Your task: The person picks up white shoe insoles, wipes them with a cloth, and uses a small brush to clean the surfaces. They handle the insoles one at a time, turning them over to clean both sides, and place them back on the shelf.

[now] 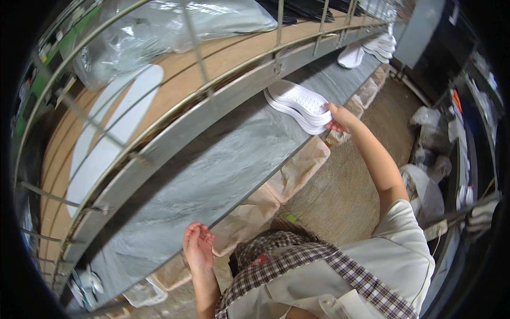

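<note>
A small stack of white shoe soles (pixel 297 102), the top one dotted with small holes, lies at the front edge of the grey marbled bench. My right hand (pixel 340 118) grips its near right end, thumb on top and fingers at the side and below. To the left, my left hand (pixel 199 247) is raised by the bench's front edge, palm up, its fingers loosely curled with nothing in them. More white soles (pixel 351 55) sit farther right along the bench, beside a further white stack (pixel 381 48).
Above the grey bench (pixel 212 165) runs a wire-railed shelf (pixel 175 80) with white flat sole-shaped sheets (pixel 114 127) and a clear plastic bag (pixel 175 24). Lined bins (pixel 303 167) stand below the bench edge. Bagged goods (pixel 425 183) and a rack (pixel 467 138) line the right side.
</note>
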Demonstrator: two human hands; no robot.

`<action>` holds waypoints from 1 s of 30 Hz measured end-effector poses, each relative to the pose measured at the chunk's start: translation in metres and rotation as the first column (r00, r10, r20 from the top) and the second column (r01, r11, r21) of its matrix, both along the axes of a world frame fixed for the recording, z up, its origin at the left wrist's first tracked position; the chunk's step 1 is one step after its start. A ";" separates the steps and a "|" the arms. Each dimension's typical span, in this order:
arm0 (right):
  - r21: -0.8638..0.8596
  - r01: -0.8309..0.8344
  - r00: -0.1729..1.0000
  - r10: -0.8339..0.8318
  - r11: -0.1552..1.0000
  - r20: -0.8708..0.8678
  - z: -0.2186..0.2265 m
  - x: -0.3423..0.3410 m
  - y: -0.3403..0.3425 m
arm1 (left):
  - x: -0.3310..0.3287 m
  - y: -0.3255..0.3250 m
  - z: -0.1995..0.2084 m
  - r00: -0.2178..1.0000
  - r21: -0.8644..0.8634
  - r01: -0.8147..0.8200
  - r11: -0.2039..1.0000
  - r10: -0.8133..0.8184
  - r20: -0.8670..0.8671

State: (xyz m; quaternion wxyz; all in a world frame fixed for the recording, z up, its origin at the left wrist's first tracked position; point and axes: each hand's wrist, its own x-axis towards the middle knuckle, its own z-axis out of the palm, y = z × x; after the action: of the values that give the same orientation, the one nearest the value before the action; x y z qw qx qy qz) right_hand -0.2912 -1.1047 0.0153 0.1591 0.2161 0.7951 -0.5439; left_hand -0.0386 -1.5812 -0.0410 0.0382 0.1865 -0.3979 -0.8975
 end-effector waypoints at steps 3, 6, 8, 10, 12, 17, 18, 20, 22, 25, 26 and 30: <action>0.191 -0.210 0.977 0.215 0.959 -0.006 0.007 -0.006 0.018 | -0.012 0.051 0.000 0.999 0.044 -0.015 0.999 0.014 0.031; 0.765 -0.152 0.873 0.449 0.626 -0.194 0.029 -0.039 0.024 | -0.024 0.091 0.002 0.999 0.078 -0.048 0.996 0.047 0.016; 0.754 -0.101 0.666 0.607 0.649 -0.433 0.037 -0.086 0.011 | -0.026 0.110 0.004 0.995 0.068 -0.100 0.993 0.100 0.005; 0.569 -0.379 0.539 0.673 0.730 -0.506 0.030 -0.157 -0.025 | -0.019 0.126 0.006 0.979 0.052 -0.205 0.977 0.204 0.022; 0.637 -0.320 0.605 0.668 0.702 -0.433 0.006 -0.221 -0.061 | -0.007 0.137 0.007 0.945 0.023 -0.324 0.946 0.322 0.059; 0.678 -0.304 0.811 0.555 0.669 -0.185 -0.082 -0.285 -0.088 | 0.049 0.157 0.010 0.754 -0.032 -0.638 0.770 0.632 0.178; 0.669 -0.296 0.834 0.526 0.681 -0.166 -0.095 -0.291 -0.092 | 0.062 0.160 0.011 0.703 -0.037 -0.693 0.720 0.687 0.186; 0.627 -0.271 0.868 0.466 0.731 -0.169 -0.115 -0.307 -0.110 | 0.085 0.167 0.010 0.601 -0.052 -0.778 0.626 0.765 0.231; 0.539 -0.240 0.897 0.397 0.807 -0.195 -0.125 -0.329 -0.142 | 0.102 0.174 0.008 0.528 -0.051 -0.831 0.554 0.814 0.243; 0.223 -0.194 0.936 0.248 0.955 -0.248 -0.121 -0.360 -0.191 | 0.114 0.184 0.001 0.476 -0.041 -0.861 0.508 0.830 0.291; 0.046 -0.185 0.948 0.191 0.982 -0.255 -0.114 -0.367 -0.210 | 0.116 0.186 -0.002 0.477 -0.030 -0.861 0.508 0.826 0.301; -0.699 -0.165 0.986 0.126 0.696 -0.108 -0.078 -0.343 -0.274 | 0.125 0.176 -0.009 0.555 0.002 -0.813 0.582 0.775 0.301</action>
State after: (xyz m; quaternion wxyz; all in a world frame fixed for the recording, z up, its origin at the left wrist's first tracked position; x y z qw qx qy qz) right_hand -0.6345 -1.3783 -0.0629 0.2515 0.0615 0.5455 -0.7971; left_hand 0.0866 -1.4056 -0.0498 0.3722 0.4674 -0.2072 -0.7746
